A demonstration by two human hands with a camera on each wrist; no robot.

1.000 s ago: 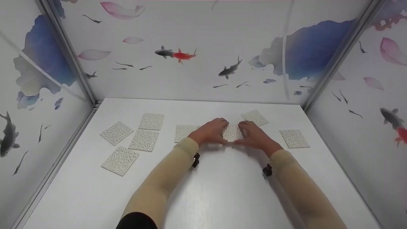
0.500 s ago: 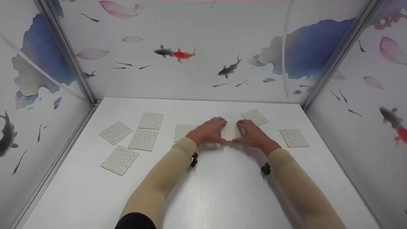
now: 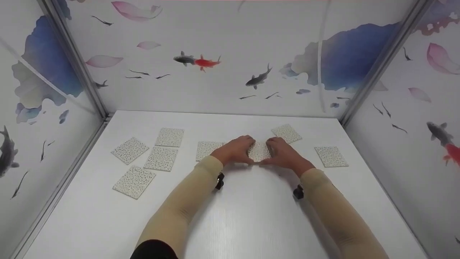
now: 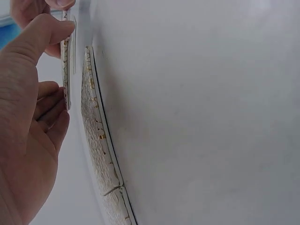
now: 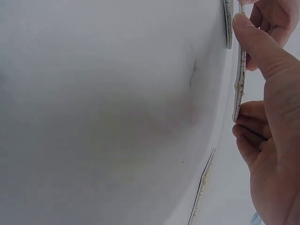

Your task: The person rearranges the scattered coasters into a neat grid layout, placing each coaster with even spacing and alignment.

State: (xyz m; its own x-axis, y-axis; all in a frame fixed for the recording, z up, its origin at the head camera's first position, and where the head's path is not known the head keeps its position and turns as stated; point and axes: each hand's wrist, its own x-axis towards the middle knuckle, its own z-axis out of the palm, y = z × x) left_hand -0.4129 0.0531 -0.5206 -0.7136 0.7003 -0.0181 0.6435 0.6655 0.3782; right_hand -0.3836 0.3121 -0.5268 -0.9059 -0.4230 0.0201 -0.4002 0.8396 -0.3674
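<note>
A pale square tile with dark speckles is held between both hands. My left hand grips its left edge, thumb on the near side and fingers at the far side. The opposite edge is gripped the same way by my right hand. In the left wrist view the held tile is seen edge-on, raised above the table. Just below it lies another tile, butted end to end against a further one. My left hand partly hides this pair in the head view, where the leftmost tile shows.
Several matching tiles lie at the left, among them a rotated one and a near one. Two others lie at the right: a back tile behind my right hand and an outer tile. Printed walls enclose the white table.
Both hands, with the tile between them, have shifted slightly to the left. The grip looks unchanged, and the other tiles stay where they were.
</note>
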